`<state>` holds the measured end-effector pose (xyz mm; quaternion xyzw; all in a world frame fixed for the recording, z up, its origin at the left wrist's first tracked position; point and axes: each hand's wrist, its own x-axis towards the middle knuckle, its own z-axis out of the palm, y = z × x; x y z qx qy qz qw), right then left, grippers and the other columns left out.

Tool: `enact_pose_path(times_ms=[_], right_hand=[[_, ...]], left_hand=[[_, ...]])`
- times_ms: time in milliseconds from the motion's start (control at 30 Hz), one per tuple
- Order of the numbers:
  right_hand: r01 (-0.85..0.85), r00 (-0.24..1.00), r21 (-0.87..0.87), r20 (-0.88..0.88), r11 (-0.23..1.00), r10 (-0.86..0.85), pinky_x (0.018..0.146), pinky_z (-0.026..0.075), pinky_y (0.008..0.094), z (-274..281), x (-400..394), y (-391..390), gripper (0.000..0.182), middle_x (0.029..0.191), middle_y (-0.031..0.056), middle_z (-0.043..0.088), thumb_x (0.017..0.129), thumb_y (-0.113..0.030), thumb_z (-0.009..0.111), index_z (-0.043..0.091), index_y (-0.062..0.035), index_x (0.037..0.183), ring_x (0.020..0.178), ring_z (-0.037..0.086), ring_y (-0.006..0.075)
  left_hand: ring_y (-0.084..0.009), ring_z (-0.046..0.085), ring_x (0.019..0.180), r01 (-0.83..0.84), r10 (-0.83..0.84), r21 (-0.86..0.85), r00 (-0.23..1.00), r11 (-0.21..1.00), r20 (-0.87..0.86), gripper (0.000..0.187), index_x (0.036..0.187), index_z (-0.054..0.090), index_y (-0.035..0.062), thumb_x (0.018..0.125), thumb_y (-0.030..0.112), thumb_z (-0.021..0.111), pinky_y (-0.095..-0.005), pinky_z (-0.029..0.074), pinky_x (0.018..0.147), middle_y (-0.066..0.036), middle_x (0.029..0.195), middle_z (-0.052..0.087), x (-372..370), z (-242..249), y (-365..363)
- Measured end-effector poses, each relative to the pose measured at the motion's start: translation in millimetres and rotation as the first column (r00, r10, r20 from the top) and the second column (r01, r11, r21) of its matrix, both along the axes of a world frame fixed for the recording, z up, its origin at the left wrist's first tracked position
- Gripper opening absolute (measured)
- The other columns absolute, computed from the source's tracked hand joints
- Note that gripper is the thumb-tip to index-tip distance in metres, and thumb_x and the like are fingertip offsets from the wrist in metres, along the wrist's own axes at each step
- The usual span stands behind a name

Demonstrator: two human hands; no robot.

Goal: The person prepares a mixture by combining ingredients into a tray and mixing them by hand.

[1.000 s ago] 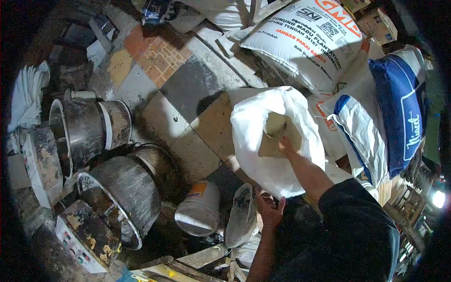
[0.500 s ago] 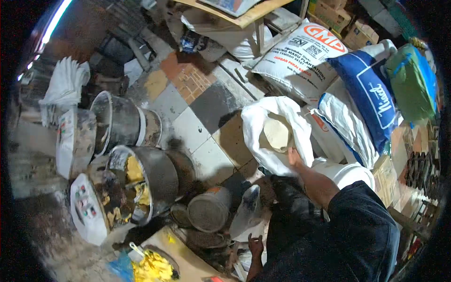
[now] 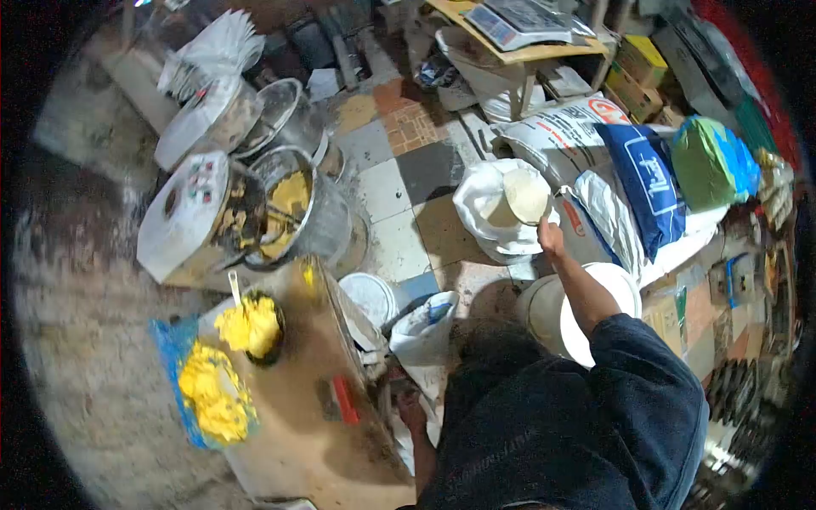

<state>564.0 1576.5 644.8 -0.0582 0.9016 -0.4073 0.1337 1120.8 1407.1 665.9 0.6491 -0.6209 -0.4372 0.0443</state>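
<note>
My right hand (image 3: 551, 238) grips a round scoop (image 3: 527, 197) filled with pale powder or granules. The scoop is over the mouth of an open white sack (image 3: 474, 223), near its right side, and more of the pale contents shows inside the sack. Low in the view, my left hand (image 3: 411, 410) hangs beside the wooden table's edge, near a white bag (image 3: 425, 338). Its fingers are dim and blurred, so their pose is unclear.
A wooden table (image 3: 314, 450) bears yellow dough-like stuff (image 3: 211, 395) and a bowl (image 3: 270, 336). Mixing machines (image 3: 191, 204) stand at the left. Right of the open sack are full sacks (image 3: 650, 187) and a white bucket (image 3: 616, 297). A scale (image 3: 518, 25) rests on a far table.
The view has swung, showing more of the wooden table. The scoop in my right hand has come up from inside the sack to its mouth, and its contents now show.
</note>
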Motion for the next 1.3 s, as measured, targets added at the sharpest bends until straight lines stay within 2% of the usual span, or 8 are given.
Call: enact_pose_path(times_ms=[100, 267, 433, 633, 767, 867, 967, 1300], right_hand=[[-0.169, 0.984, 0.031, 0.062, 0.985, 0.167, 0.066, 0.042, 0.048, 49.8, 6.9, 15.5, 0.067, 0.066, 0.0287, 0.057, 0.091, -0.049, 0.027, 0.06, 0.0059, 0.069, 0.07, 0.059, 0.0404], [-0.517, 0.833, 0.027, -0.215, 0.856, 0.51, 0.038, 0.036, 0.0334, 39.1, -19.9, 32.5, 0.047, 0.048, 0.0073, 0.045, 0.091, -0.037, 0.028, 0.046, -0.0054, 0.062, 0.039, 0.044, 0.018], [-0.569, 0.78, -0.144, 0.216, 0.809, 0.587, 0.03, 0.024, 0.0268, 157.3, 40.9, -26.2, 0.042, 0.045, 0.0015, 0.042, 0.091, -0.036, 0.035, 0.049, -0.0064, 0.063, 0.03, 0.032, 0.0108], [-0.914, 0.368, -0.152, 0.071, 0.375, 0.927, 0.04, 0.033, 0.0276, 260.9, 162.7, -114.1, 0.052, 0.051, 0.0035, 0.048, 0.092, -0.041, 0.035, 0.055, 0.0002, 0.069, 0.042, 0.042, 0.0114], [-0.997, 0.006, -0.074, -0.074, 0.0, 0.997, 0.048, 0.037, 0.0295, 282.7, 270.6, -166.0, 0.054, 0.053, 0.0041, 0.048, 0.093, -0.043, 0.036, 0.058, 0.0031, 0.076, 0.048, 0.045, 0.0135], [-0.995, -0.02, -0.089, -0.254, -0.044, 0.967, 0.055, 0.036, 0.036, 285.0, 383.7, -178.0, 0.053, 0.056, 0.0055, 0.043, 0.092, -0.045, 0.043, 0.052, 0.006, 0.077, 0.059, 0.043, 0.0157], [-0.9, -0.384, -0.304, 0.212, -0.313, 0.899, 0.05, 0.033, 0.0298, 309.3, 509.8, -183.2, 0.052, 0.053, 0.0005, 0.04, 0.092, -0.043, 0.044, 0.046, 0.0011, 0.066, 0.051, 0.039, 0.0112], [-0.574, -0.811, 0.187, 0.006, -0.797, 0.585, 0.054, 0.041, 0.0404, 300.9, 848.1, -120.4, 0.051, 0.055, 0.0199, 0.052, 0.091, -0.036, 0.042, 0.052, 0.0067, 0.065, 0.051, 0.053, 0.0266]], left_hand=[[-0.0346, 0.058, 0.091, 0.061, -0.091, -0.395, 0.994, 0.916, -0.057, 0.043, 0.115, 0.05, 0.0029, 0.083, 0.029, 0.063, -0.0429, 0.045, 0.08, -0.018, 0.098, 0.061, 60.4, -55.8, 35.3], [-0.0347, 0.058, 0.096, -0.229, 0.224, 0.03, 0.967, 0.973, 0.12, 0.042, 0.112, 0.051, 0.0076, 0.081, 0.035, 0.062, -0.0431, 0.042, 0.085, -0.019, 0.099, 0.062, 60.2, -27.2, 105.5], [-0.0349, 0.052, 0.11, -0.602, 0.497, 0.153, 0.755, 0.783, 0.427, 0.053, 0.116, 0.052, 0.0177, 0.074, 0.05, 0.059, -0.059, 0.023, 0.098, -0.016, 0.113, 0.06, 75.1, -24.9, 163.9], [-0.0358, 0.056, 0.106, -0.366, 0.324, 0.025, 0.851, 0.93, 0.412, 0.047, 0.108, 0.055, 0.0168, 0.074, 0.048, 0.059, -0.051, 0.039, 0.091, -0.017, 0.11, 0.061, 164.9, -133.2, 283.3], [-0.0372, 0.058, 0.095, -0.922, 0.811, 0.037, 0.359, 0.386, 0.463, 0.031, 0.095, 0.06, 0.0135, 0.082, 0.041, 0.054, -0.0472, 0.047, 0.081, -0.02, 0.098, 0.061, 171.1, -119.2, 341.5], [-0.0368, 0.059, 0.092, -0.666, 0.594, 0.07, 0.704, 0.743, 0.388, 0.025, 0.103, 0.06, 0.0124, 0.086, 0.028, 0.051, -0.0486, 0.05, 0.07, -0.025, 0.09, 0.058, 192.7, -139.9, 418.3], [-0.0403, 0.056, 0.101, -0.928, 0.957, 0.372, 0.101, -0.007, 0.271, 0.064, 0.114, 0.053, -0.0023, 0.072, 0.046, 0.061, -0.0453, 0.046, 0.082, -0.026, 0.104, 0.06, 206.8, -122.1, 466.0], [-0.0394, 0.055, 0.104, -0.888, 0.921, 0.261, -0.332, -0.377, 0.203, 0.056, 0.107, 0.058, -0.006, 0.074, 0.039, 0.063, -0.0435, 0.043, 0.089, -0.027, 0.107, 0.06, 282.3, -129.3, 577.2]])
